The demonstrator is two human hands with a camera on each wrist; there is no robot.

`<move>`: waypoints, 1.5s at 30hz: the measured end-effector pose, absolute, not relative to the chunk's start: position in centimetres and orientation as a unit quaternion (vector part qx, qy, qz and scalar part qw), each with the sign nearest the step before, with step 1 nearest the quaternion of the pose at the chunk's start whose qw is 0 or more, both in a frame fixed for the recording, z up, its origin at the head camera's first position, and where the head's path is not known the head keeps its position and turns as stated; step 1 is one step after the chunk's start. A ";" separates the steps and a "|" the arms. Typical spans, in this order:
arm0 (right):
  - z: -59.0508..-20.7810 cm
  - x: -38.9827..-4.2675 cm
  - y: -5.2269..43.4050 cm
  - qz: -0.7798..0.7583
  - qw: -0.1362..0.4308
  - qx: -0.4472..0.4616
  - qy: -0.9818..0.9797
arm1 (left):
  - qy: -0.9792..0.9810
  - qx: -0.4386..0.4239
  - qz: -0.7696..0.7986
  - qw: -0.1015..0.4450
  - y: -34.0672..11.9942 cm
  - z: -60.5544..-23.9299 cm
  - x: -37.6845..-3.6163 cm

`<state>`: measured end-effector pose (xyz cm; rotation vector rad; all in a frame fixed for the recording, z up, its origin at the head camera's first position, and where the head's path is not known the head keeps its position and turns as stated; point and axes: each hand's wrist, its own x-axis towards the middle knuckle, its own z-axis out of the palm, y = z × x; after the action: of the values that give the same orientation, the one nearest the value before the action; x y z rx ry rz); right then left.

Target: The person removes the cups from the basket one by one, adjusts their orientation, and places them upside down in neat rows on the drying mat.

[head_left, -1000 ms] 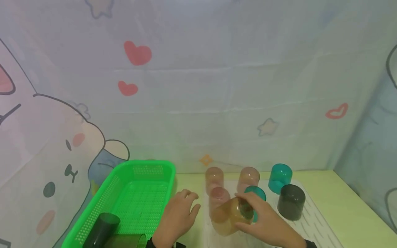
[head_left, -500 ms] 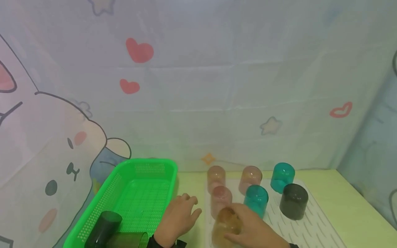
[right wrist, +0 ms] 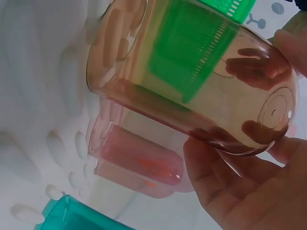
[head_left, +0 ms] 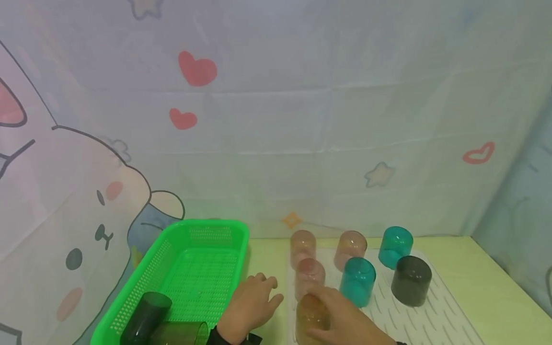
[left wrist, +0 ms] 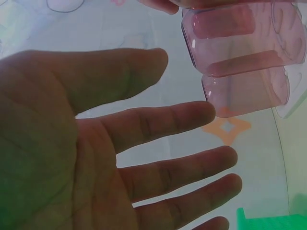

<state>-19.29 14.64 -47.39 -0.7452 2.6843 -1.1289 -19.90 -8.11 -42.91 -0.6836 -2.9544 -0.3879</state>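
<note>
Gripping an amber cup (head_left: 311,311) with the right hand (head_left: 345,322) curled round it at the near edge of the white drying mat (head_left: 435,316), left hand (head_left: 250,306) lying spread beside the green basket (head_left: 194,273).

Head view: looks forward and down from above the table, facing a cartoon-printed backdrop (head_left: 302,120); it takes in the green basket (head_left: 198,268) on the left and the white ridged mat (head_left: 431,316) on the right, both hands low at the bottom edge.
Left wrist view: sits very near the left hand (left wrist: 96,158), looking along the open palm toward the backdrop.
Right wrist view: sits very near the right hand (right wrist: 249,191), looking past the amber cup (right wrist: 192,81) down at the mat.
Shared: the pink cups (left wrist: 240,52) appear in all three views; the basket shows in all three too.
</note>
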 end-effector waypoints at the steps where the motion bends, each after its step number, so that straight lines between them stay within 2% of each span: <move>1: -47.4 -19.2 14.7 -0.372 0.068 -0.245 0.893 | -0.966 -0.223 -0.129 0.039 -8.1 -42.9 -19.9; 7: -46.9 -18.8 14.9 -0.366 0.081 -0.222 0.900 | -0.962 -0.231 -0.139 0.036 -8.4 -42.6 -19.7; 11: -46.6 -19.0 15.4 -0.352 0.036 -0.242 0.904 | -0.958 -0.248 -0.137 0.040 -8.9 -42.3 -19.1; 18: -45.4 -19.8 16.5 -0.336 -0.010 -0.220 0.916 | -0.952 -0.287 -0.094 0.038 -10.6 -40.2 -18.3; 23: -44.9 -20.7 17.5 -0.315 -0.046 -0.235 0.919 | -0.956 -0.283 -0.079 0.022 -11.8 -38.4 -18.1; 29: -44.2 -20.8 19.1 -0.326 -0.062 -0.233 0.914 | -0.963 -0.259 -0.073 0.007 -13.6 -36.4 -18.1; 35: -43.5 -20.8 20.4 -0.328 -0.101 -0.243 0.907 | -0.978 -0.203 -0.051 -0.021 -16.2 -34.7 -20.4; 39: -43.3 -21.0 20.9 -0.334 -0.095 -0.240 0.907 | -0.980 -0.189 -0.042 -0.038 -18.4 -34.6 -22.8; 45: -43.3 -20.9 21.4 -0.343 -0.092 -0.209 0.911 | -0.981 -0.157 -0.016 -0.116 -21.6 -36.1 -25.8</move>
<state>-20.92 21.37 -43.33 -0.6993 3.0431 -1.1448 -25.77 -21.64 -36.09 -0.5322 -3.3306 -0.0543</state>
